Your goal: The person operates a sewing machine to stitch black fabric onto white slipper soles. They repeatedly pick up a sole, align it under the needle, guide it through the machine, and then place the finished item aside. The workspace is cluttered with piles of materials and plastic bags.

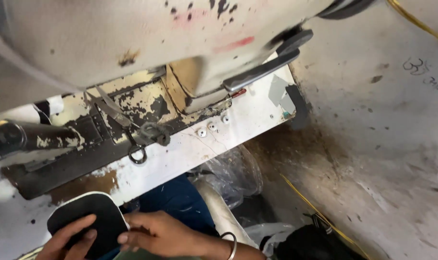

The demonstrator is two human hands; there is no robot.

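While the left hand (67, 238) lies flat on the black pad (91, 219), the right hand (156, 234) pinches its edge.

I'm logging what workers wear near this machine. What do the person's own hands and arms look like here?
Both hands are bare: no gloves, no sleeves in view. The right hand has a plain silver metal bangle at the wrist. The left hand shows no ring or band; its wrist is out of frame.

Bright daylight washes out the right wall, the gap below lies in shadow, and the whole view is soft.
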